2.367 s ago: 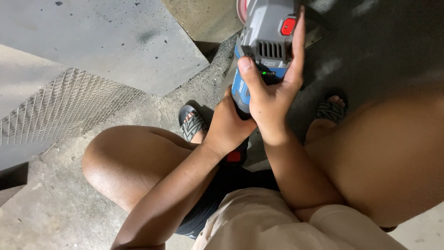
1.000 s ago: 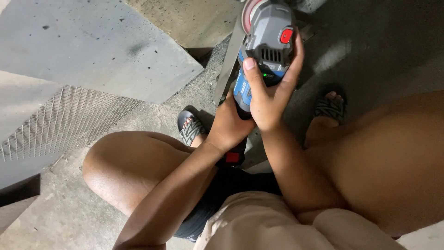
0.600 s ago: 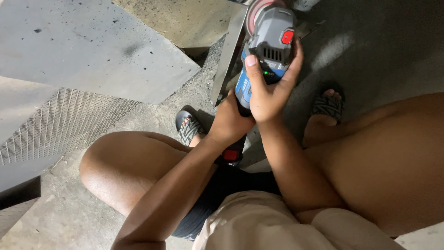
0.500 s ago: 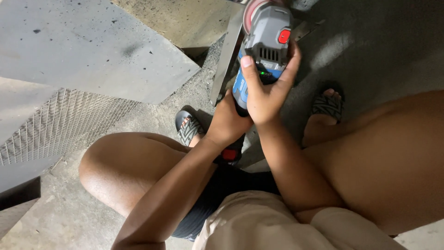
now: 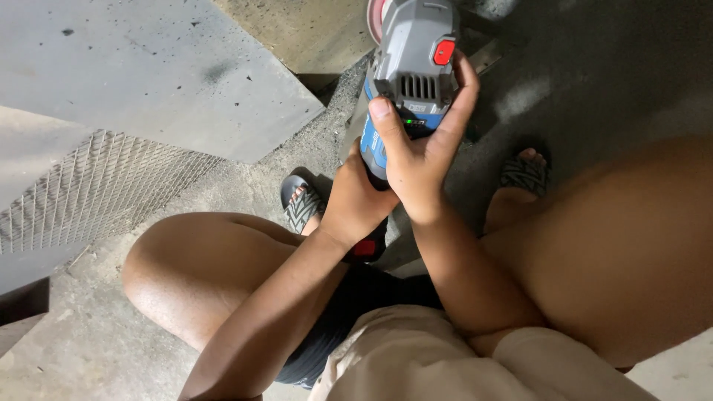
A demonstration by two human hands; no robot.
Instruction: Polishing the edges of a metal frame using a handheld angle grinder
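Right hand [image 5: 420, 160] is wrapping closed around the upper body of a grey-and-blue cordless angle grinder [image 5: 412, 74], thumb lying up its left side, fingers curling over the right edge near a red switch [image 5: 444, 51]. Left hand [image 5: 356, 204] is gripping shut on the grinder's lower handle, just below and touching the right hand; its fingers are hidden behind the tool. The grinder is pointing toward 12 o'clock, its disc [image 5: 377, 15] partly showing at the top edge of the frame, over a narrow bar [image 5: 356, 111] on the concrete floor [image 5: 89, 334]. Person is squatting, knees at 8 and 3 o'clock. Sandalled feet [image 5: 303, 204] are sitting at 9 and 2 o'clock of the hands. A grey metal sheet [image 5: 148, 67] and a wire mesh panel [image 5: 82, 193] are lying well apart toward 10 o'clock.
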